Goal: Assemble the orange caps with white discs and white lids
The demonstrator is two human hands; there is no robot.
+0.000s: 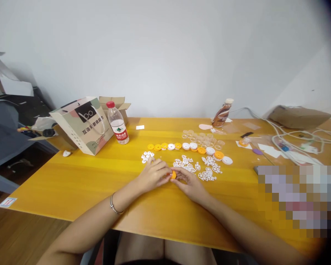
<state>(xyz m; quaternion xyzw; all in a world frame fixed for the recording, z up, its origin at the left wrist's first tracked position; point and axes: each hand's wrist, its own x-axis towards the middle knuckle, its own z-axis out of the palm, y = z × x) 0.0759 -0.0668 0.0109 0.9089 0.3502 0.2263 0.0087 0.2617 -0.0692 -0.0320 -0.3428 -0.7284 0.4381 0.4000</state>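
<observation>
My left hand point(153, 174) and my right hand point(189, 183) meet over the yellow table point(79, 180), fingers pinched together on a small orange round piece point(173, 175). A silver bracelet sits on my left wrist. Just beyond the hands lie several small white flat plastic parts point(198, 167) and a smaller white cluster point(147, 156). Behind those runs a row of orange and white round discs point(187, 147). Clear round caps point(202, 138) lie further back.
A paper gift bag point(84, 125) and a red-capped water bottle point(118, 123) stand at the back left, with a cardboard box behind. A brown drink bottle point(222, 113) leans at the back. Cables and a brown bag point(298, 117) crowd the right.
</observation>
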